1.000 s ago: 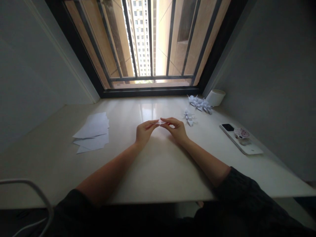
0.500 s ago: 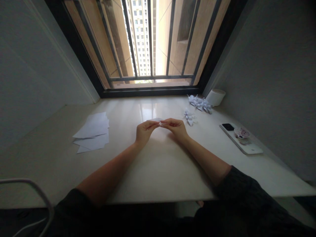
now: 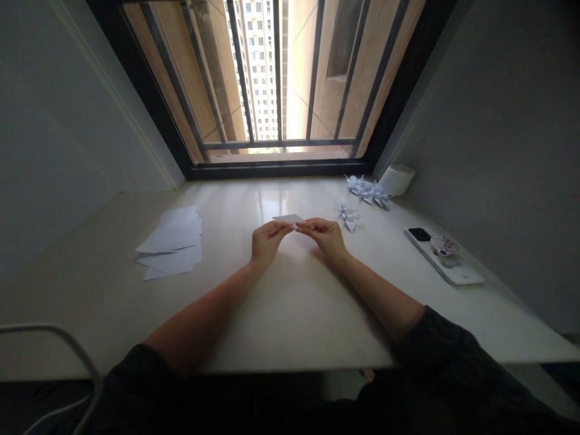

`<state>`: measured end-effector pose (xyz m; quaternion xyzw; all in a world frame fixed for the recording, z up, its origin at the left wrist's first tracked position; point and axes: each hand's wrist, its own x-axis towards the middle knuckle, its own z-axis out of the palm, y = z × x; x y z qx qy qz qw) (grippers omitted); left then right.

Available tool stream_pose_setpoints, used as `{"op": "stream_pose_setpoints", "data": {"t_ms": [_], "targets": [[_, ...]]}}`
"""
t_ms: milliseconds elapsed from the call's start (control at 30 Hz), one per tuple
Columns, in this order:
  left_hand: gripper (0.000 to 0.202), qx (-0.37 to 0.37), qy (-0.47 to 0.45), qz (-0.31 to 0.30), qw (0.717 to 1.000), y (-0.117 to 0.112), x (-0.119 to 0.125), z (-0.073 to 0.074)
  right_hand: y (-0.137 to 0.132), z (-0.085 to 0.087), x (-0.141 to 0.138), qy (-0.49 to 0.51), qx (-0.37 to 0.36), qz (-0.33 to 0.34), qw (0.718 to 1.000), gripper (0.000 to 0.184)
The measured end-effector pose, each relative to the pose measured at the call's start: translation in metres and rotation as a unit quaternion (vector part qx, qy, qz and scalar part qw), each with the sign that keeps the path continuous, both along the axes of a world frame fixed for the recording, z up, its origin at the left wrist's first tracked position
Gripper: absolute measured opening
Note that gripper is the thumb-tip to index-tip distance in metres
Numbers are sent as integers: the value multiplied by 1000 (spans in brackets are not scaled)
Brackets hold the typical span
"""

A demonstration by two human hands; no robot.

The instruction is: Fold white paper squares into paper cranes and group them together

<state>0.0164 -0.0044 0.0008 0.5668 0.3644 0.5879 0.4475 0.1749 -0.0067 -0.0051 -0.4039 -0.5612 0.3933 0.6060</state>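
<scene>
Between my two hands is a small piece of white paper (image 3: 288,218), held a little above the white sill; its far edge shows beyond my fingertips. My left hand (image 3: 268,239) pinches it from the left with thumb and forefinger. From the right, my right hand (image 3: 327,234) pinches it the same way, the fingertips of both hands almost touching. Most of the paper is hidden behind the fingers, so its folds cannot be made out. Just right of my right hand lie a few folded white paper figures (image 3: 348,216).
A loose stack of white paper sheets (image 3: 170,241) lies at the left. More folded paper figures (image 3: 369,191) sit by a white roll (image 3: 397,180) at the back right. A phone (image 3: 441,257) with a round grip lies at the right. A pale cable (image 3: 67,338) curves at the lower left.
The paper between my hands has tilted slightly, and more of its flat far part shows. Both hands keep their pinch in nearly the same place.
</scene>
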Motion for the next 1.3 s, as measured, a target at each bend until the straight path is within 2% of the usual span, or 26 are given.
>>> {"op": "stream_pose_setpoints", "data": {"t_ms": [200,467,767,1100,1300], "targets": [[20,-7,4,15,1000,1,-2,0,-1,2,0,-11,-4,-5,1000,21],[21,-17,-2,53,998,-2,-1,7,-7,10,-5,38,-70,27,996,24],[21,-10,-20,24,999,2,-2,1,-6,8,-5,58,-93,26,994,26],[21,-26,-19,38,999,0,1,3,-5,6,-6,63,-96,-10,993,27],[24,-40,-29,41,998,0,1,4,-3,4,-7,107,-119,-12,987,28]]}}
